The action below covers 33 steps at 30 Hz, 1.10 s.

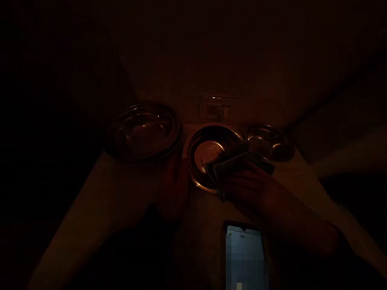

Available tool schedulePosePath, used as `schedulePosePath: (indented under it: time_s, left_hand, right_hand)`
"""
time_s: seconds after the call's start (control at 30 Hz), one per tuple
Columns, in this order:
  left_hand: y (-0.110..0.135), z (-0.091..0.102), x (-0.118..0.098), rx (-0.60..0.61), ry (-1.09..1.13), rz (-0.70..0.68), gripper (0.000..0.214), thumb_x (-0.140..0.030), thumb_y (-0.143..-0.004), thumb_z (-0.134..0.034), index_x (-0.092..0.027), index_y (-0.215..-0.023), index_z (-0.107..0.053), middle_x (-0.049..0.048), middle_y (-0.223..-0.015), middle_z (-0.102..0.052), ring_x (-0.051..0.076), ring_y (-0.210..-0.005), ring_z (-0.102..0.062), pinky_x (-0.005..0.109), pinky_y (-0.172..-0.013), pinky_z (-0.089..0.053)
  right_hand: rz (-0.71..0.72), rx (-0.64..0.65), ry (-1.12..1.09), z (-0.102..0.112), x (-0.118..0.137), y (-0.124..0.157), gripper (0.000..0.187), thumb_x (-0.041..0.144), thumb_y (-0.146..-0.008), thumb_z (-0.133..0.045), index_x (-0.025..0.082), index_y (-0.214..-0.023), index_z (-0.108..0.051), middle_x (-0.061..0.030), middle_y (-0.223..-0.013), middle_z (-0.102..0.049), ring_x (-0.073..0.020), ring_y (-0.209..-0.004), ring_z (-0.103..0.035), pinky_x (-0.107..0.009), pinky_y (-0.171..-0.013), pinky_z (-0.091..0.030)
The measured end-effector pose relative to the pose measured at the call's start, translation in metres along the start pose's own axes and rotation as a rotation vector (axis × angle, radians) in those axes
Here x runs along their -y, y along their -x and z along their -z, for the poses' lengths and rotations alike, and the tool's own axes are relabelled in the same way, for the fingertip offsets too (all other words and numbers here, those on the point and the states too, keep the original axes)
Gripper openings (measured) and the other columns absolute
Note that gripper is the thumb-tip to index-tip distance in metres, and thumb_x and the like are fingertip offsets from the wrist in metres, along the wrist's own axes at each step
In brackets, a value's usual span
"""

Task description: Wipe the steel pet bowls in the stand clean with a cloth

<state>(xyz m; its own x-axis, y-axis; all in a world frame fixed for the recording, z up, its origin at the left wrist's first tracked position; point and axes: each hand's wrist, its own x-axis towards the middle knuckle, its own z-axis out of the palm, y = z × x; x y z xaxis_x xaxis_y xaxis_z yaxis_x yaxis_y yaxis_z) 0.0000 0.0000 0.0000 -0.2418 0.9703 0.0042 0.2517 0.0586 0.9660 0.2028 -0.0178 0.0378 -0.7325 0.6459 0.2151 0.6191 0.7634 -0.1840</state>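
Note:
In dim light a round, shiny metal bowl (208, 155) is at the middle of the table, tipped slightly toward me. My left hand (173, 185) is at its left rim, fingers closed on the edge as far as the darkness shows. A dark folded cloth (229, 165) is in my right hand (250, 185), pressed to the bowl's right side and covering part of its inside. My right fingers lie over the cloth, so the fingertips are partly hidden.
Left of the bowl stands a stack of larger metal dishes (145, 137). Another shiny metal dish (266, 143) sits at the back right. A lit phone (244, 249) lies on the wooden table (90, 201) near me. A wall socket (219, 108) is behind.

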Motion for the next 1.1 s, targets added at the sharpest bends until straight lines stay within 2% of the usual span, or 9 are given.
schedulePosePath:
  time_s: [0.1,0.2,0.37,0.5,0.7,0.93,1.1]
  left_hand:
    - [-0.001,0.001,0.002,0.051,0.034,-0.095,0.044,-0.035,-0.093,-0.040,-0.014,-0.131,-0.052,0.0081,-0.137,-0.053,0.020,-0.126,-0.049,0.034,-0.106,-0.037]
    - [-0.001,0.001,0.001,0.065,0.035,-0.133,0.043,-0.032,-0.094,-0.039,-0.013,-0.130,-0.052,0.0097,-0.136,-0.054,0.021,-0.126,-0.049,0.037,-0.108,-0.035]
    - [0.001,-0.001,0.000,0.047,0.027,-0.118,0.043,-0.032,-0.092,-0.040,-0.014,-0.128,-0.052,0.0120,-0.134,-0.055,0.025,-0.124,-0.050,0.040,-0.105,-0.038]
    - [0.004,-0.003,0.002,-0.011,0.002,-0.052,0.042,-0.032,-0.090,-0.041,-0.013,-0.126,-0.052,0.0143,-0.132,-0.055,0.027,-0.124,-0.050,0.044,-0.106,-0.035]
    - [0.008,-0.008,0.006,0.028,0.081,-0.114,0.040,-0.032,-0.091,-0.040,-0.015,-0.126,-0.050,0.0126,-0.131,-0.057,0.024,-0.122,-0.052,0.039,-0.104,-0.040]
    - [0.004,-0.003,0.003,-0.027,0.017,-0.116,0.040,-0.034,-0.089,-0.044,-0.013,-0.121,-0.055,0.0148,-0.128,-0.058,0.027,-0.119,-0.054,0.044,-0.102,-0.041]
    - [0.003,-0.002,0.005,-0.020,-0.001,-0.141,0.042,-0.035,-0.089,-0.044,-0.012,-0.124,-0.053,0.0148,-0.129,-0.058,0.026,-0.120,-0.054,0.041,-0.101,-0.042]
  right_hand:
    - [0.003,0.008,-0.006,0.003,-0.002,-0.003,0.028,0.012,-0.089,-0.048,0.018,-0.111,-0.064,-0.0052,-0.111,-0.070,-0.0218,-0.104,-0.062,-0.053,-0.106,-0.035]
    - [-0.008,0.014,0.002,0.002,-0.002,-0.004,0.028,0.012,-0.090,-0.048,0.017,-0.111,-0.064,-0.0053,-0.111,-0.070,-0.0216,-0.104,-0.062,-0.053,-0.106,-0.036]
    - [-0.025,-0.007,0.035,-0.006,0.002,-0.006,0.027,0.013,-0.088,-0.051,0.018,-0.112,-0.064,-0.0049,-0.112,-0.070,-0.0227,-0.106,-0.061,-0.053,-0.106,-0.036]
    - [-0.053,-0.048,0.077,-0.013,0.012,-0.013,0.024,0.014,-0.087,-0.054,0.016,-0.108,-0.065,-0.0052,-0.105,-0.072,-0.0227,-0.099,-0.063,-0.052,-0.107,-0.035]
    - [-0.088,-0.087,0.098,-0.020,0.025,-0.018,0.026,0.015,-0.085,-0.056,0.013,-0.110,-0.064,-0.0055,-0.103,-0.072,-0.0222,-0.098,-0.062,-0.050,-0.110,-0.030]
    - [-0.075,-0.012,0.038,-0.008,0.000,-0.005,0.032,0.014,-0.085,-0.058,0.026,-0.114,-0.063,0.0002,-0.111,-0.070,-0.0211,-0.107,-0.060,-0.057,-0.111,-0.022]
    - [-0.072,0.035,0.051,0.000,-0.013,0.004,0.036,0.009,-0.084,-0.056,0.026,-0.115,-0.063,-0.0018,-0.115,-0.069,-0.0218,-0.111,-0.058,-0.058,-0.110,-0.023]
